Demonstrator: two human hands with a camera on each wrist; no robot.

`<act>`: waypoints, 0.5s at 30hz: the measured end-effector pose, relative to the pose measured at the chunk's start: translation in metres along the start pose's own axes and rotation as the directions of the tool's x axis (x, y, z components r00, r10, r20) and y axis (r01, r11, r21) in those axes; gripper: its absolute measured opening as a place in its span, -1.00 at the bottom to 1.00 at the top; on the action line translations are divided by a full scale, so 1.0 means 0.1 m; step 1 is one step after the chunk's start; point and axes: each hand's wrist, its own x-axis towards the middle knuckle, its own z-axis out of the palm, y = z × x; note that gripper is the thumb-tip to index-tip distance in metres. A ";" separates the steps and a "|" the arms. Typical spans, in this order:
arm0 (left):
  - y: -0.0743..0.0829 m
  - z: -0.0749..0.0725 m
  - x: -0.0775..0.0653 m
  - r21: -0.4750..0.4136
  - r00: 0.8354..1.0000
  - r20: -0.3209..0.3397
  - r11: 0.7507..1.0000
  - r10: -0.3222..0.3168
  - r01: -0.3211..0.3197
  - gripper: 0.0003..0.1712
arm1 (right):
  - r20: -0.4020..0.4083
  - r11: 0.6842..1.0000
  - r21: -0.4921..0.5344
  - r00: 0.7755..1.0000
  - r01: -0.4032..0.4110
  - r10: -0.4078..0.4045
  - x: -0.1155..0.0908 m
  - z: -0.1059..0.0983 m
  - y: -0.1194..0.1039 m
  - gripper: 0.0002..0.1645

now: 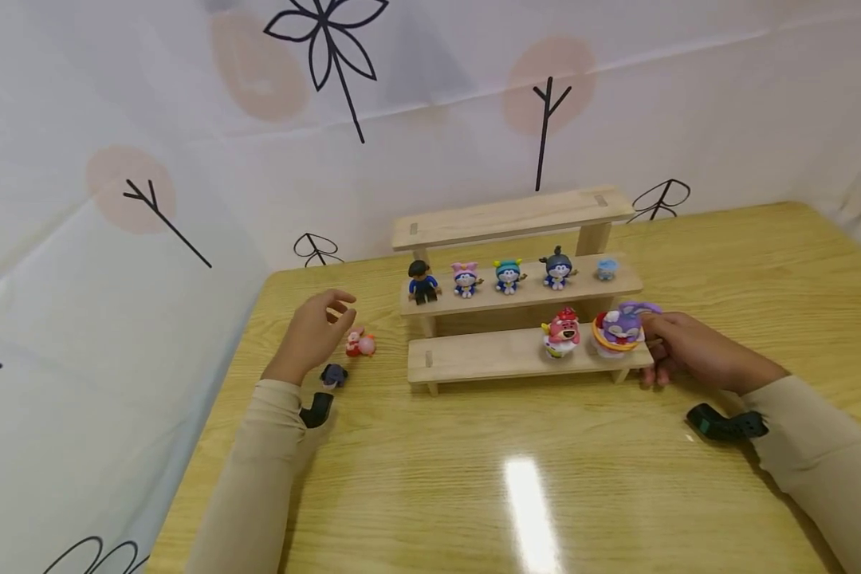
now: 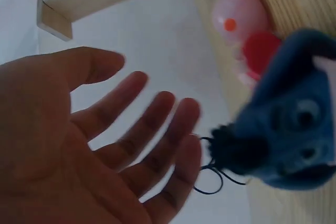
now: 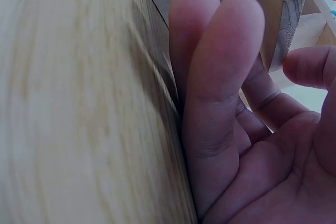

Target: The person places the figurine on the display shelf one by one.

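At the right end of a three-step wooden display shelf [image 1: 481,360], my right hand [image 1: 699,349] grips the lowest board. In the right wrist view the thumb [image 3: 310,66] rests at the board's end and other fingers curl below it. Beside that hand sit a purple rabbit figurine [image 1: 623,327] and a pink bear figurine [image 1: 562,333]. My left hand [image 1: 310,336] hovers left of the shelf, fingers loosely bent and holding nothing. Near it on the table lie a pink-and-red figurine [image 1: 361,343] and a dark blue donkey figurine [image 2: 294,124].
On the middle step stand a figurine in black and blue [image 1: 422,283], several small blue-clothed figurines [image 1: 508,277] and a light blue one [image 1: 606,269]. Above them is the top board [image 1: 509,219]. A patterned cloth [image 1: 430,159] hangs behind the wooden table [image 1: 416,470].
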 end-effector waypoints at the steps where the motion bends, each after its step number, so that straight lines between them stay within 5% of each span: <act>1: -0.03 0.00 0.01 0.016 0.999 0.035 1.000 -0.018 0.017 -0.59 | 0.000 1.000 0.001 1.000 0.000 0.000 0.00 0.00 0.00 -0.32; 15: -0.25 0.05 0.05 0.100 0.941 0.311 0.989 -0.133 0.106 -0.39 | 0.004 1.000 0.009 1.000 0.009 -0.009 0.00 0.00 0.01 -0.32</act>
